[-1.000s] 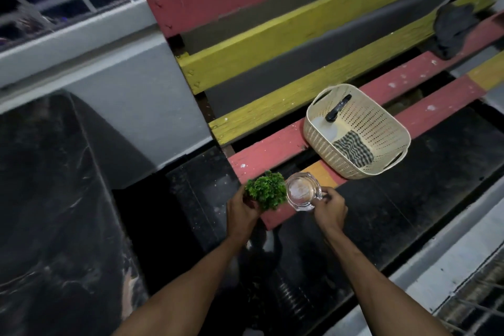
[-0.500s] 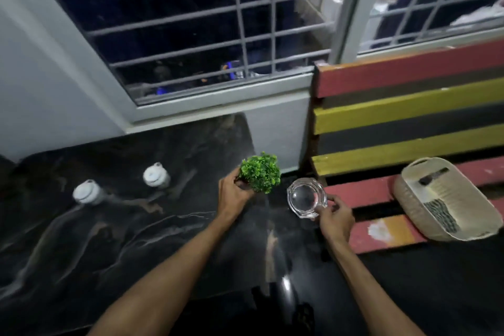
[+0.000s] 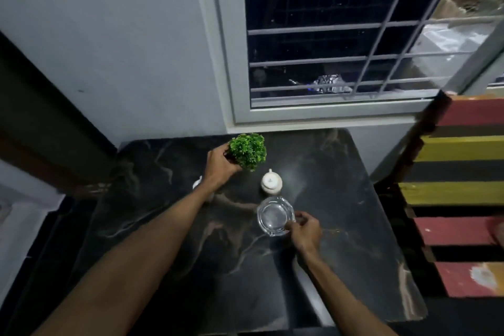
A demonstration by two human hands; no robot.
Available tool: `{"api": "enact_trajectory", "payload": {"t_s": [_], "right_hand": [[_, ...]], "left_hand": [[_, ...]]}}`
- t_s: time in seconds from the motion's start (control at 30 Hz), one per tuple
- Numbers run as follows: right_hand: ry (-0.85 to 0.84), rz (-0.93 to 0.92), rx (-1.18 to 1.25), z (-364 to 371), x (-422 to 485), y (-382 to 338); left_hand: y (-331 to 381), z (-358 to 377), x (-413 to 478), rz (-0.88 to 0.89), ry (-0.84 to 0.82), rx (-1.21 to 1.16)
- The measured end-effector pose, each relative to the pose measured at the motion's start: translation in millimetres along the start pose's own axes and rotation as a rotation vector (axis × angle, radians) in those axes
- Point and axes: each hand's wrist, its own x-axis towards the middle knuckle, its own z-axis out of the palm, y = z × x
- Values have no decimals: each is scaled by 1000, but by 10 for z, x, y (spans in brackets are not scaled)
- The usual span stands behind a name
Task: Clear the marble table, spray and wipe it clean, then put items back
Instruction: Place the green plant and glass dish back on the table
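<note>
While my right hand (image 3: 305, 232) pinches the rim of the clear glass dish (image 3: 275, 217) over the middle of the dark marble worktop (image 3: 341, 254), a small white pot (image 3: 270, 184) stands just beyond. Farther left, my left hand (image 3: 219, 166) grips the little green plant (image 3: 248, 150) near the far edge.

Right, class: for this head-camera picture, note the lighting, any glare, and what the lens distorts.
Head view: dim, the marble table nearly black; a pale sheen on it beside the white jar; the glass dish glints along its rim; the wide lens tilts and bows the window frame; the plant in the left hand looks sharp.
</note>
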Motion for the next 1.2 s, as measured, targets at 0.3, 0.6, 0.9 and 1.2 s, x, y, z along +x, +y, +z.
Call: {"api": "enact_trajectory", "payload": {"t_s": [0.3, 0.6, 0.9, 1.2], "right_hand": [[-21, -24, -128, 963, -24, 75], [32, -147, -315, 1126, -45, 67], [60, -39, -400, 1104, -209, 95], [40, -13, -327, 1099, -314, 101]], "left_hand": [[-789, -282, 872, -80, -134, 184], [-1365, -106, 1121, -115, -173, 234], [-1599, 28, 1130, -172, -159, 198], [-1720, 91, 1144, -219, -155, 197]]}}
